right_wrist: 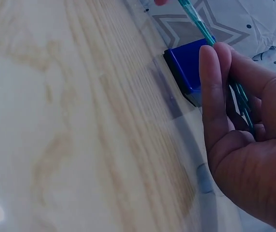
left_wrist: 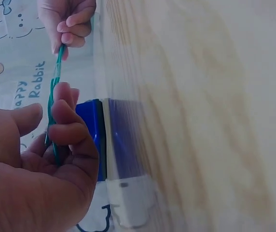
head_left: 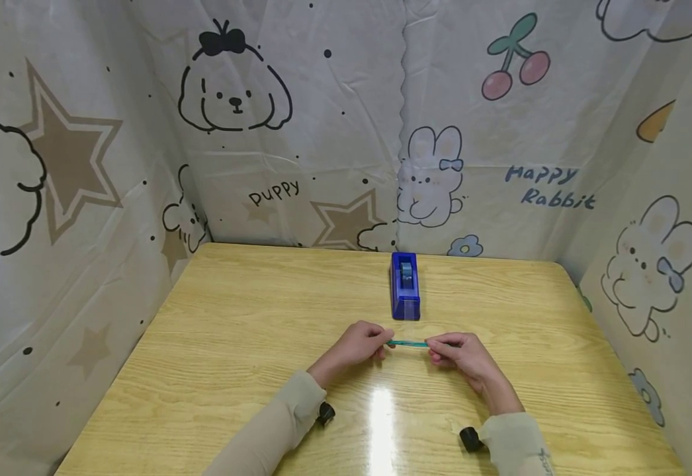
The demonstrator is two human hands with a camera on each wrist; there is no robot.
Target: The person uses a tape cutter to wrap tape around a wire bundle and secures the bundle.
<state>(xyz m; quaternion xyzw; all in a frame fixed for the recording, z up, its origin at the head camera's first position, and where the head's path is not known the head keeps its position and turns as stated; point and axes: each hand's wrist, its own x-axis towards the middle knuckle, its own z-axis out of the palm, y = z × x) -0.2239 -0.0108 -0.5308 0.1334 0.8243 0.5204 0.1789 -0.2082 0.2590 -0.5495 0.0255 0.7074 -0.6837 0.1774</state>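
Observation:
A thin green stick runs level between both hands just in front of the tape dispenser, with a clear, shiny stretch near its middle. At its left end, my left hand holds it with curled fingers. My right hand pinches the other end between thumb and fingers. In the left wrist view the green stick seems to part into two strands inside the left palm. More green pieces show within the right hand in the right wrist view, partly covered by the fingers.
A blue tape dispenser with a roll stands beyond the hands on the wooden table. Printed fabric walls in the back and both sides. Small black devices sit at both sleeve cuffs.

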